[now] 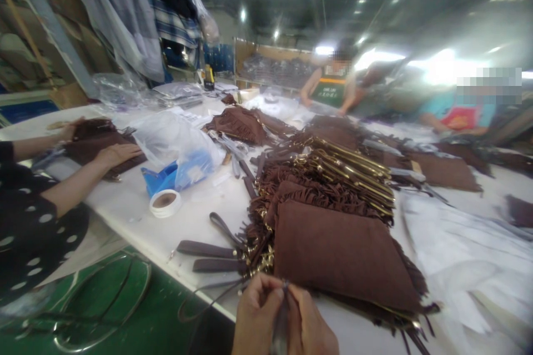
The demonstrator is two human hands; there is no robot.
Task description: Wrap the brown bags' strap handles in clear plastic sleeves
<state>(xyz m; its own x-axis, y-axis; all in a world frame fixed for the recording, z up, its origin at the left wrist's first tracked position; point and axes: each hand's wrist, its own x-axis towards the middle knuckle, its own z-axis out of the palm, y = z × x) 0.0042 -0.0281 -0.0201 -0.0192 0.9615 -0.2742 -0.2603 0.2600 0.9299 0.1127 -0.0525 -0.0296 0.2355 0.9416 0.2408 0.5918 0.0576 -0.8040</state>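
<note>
My left hand point(256, 316) and my right hand point(310, 327) meet at the bottom edge, fingers pinched together on a thin dark strap point(281, 319) that runs between them. Just beyond my hands lies a stack of brown suede fringed bags point(341, 249) with gold metal frames point(353, 172) fanned out behind it. Dark brown straps point(208, 249) with gold hardware stick out to the left of the stack on the white table point(137, 205).
A person in a dark polka-dot sleeve point(25, 227) at the left rests hands on a brown bag point(94, 141). Two more people work at the far side. Clear plastic bags point(175, 141), a blue pouch point(160, 177), a tape roll point(165, 203) and white paper sheets point(470, 255) lie about.
</note>
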